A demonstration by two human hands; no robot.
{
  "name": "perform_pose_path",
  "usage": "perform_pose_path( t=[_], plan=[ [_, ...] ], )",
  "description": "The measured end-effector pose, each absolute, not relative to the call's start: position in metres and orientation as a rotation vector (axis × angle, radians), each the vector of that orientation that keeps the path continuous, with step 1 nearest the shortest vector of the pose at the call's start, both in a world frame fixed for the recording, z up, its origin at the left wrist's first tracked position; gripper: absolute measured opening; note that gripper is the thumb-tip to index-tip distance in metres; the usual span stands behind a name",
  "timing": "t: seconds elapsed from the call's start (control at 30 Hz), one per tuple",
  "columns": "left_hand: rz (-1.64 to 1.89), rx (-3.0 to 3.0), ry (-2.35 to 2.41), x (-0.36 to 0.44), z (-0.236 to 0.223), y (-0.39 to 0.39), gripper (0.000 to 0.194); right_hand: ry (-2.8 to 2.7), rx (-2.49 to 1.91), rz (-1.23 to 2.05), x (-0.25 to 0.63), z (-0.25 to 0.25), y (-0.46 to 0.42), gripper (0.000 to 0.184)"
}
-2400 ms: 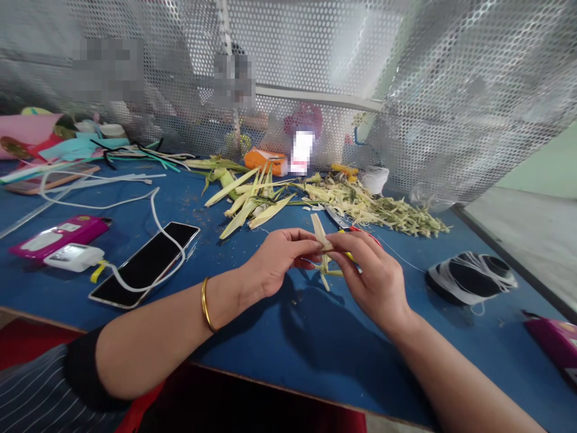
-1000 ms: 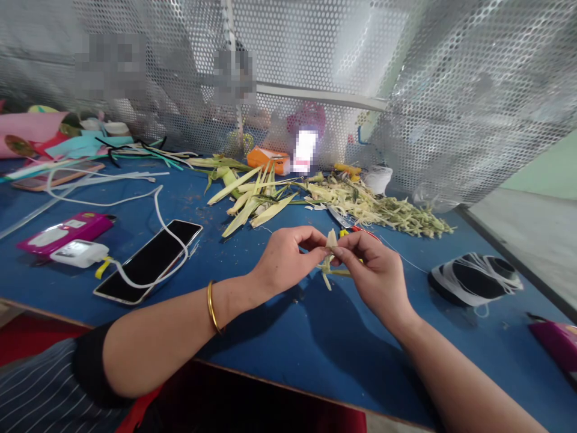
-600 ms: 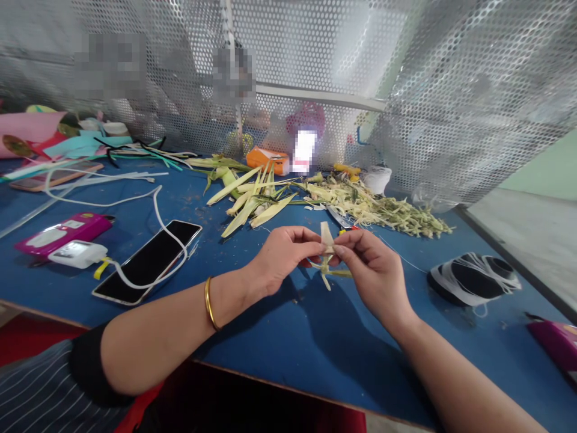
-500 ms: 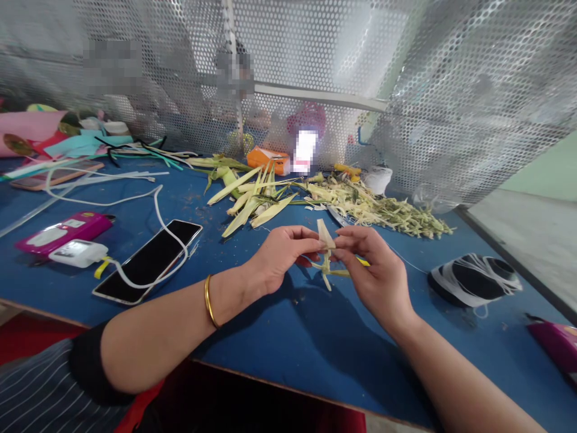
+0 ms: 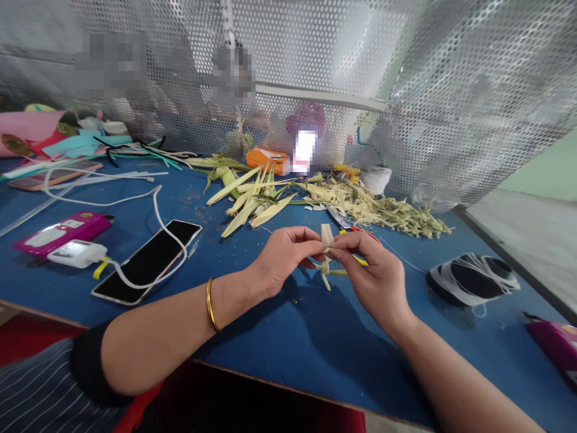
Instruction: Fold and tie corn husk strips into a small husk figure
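Between my two hands, above the blue table (image 5: 279, 337), is a small figure of corn husk (image 5: 326, 233) with a flat strip standing up and thin ends sticking out below. My left hand (image 5: 286, 257) pinches it from the left between thumb and fingers. From the right, my right hand (image 5: 374, 267) pinches the same husk at its narrow middle. Behind my right hand lie scissors (image 5: 368, 233) with red and yellow handles, partly hidden by the fingers.
Husk leaves (image 5: 252, 198) and a heap of shredded husk pieces (image 5: 396, 210) lie at the back. A thread spool (image 5: 473, 279) is on the right. On the left are a phone (image 5: 148, 261), a white cable (image 5: 157, 207) and a purple device (image 5: 65, 233). Perforated metal sheeting (image 5: 311, 66) stands behind.
The fingers of my right hand have moved slightly left and down, closer to the left ones, squeezing the husk's middle narrower. More of the scissors' red handle now shows.
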State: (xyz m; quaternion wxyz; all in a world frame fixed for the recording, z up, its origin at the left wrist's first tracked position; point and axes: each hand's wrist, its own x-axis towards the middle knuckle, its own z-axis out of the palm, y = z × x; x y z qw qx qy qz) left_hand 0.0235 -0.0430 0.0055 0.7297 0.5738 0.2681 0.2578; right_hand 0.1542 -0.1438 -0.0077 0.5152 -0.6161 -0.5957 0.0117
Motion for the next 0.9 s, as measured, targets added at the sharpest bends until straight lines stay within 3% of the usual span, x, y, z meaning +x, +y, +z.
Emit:
perform_pose_path(
  t=[0.27, 0.47, 0.9],
  plan=[
    [0.681, 1.475, 0.559, 0.0215, 0.0071, -0.0463, 0.007, -1.24, -1.522, 0.216, 0.1536, -0.0079, -0.1442, 0.005],
    [0.683, 1.549, 0.561, 0.0209, 0.0081, -0.0472, 0.008, -1.157, -1.437, 0.352, 0.1544, -0.0105, -0.1421, 0.03],
    [0.645, 1.521, 0.552, 0.0218, 0.0065, -0.0469, 0.01, -1.175, -1.447, 0.348, 0.1537, -0.0077, -0.1426, 0.024]
  ],
)
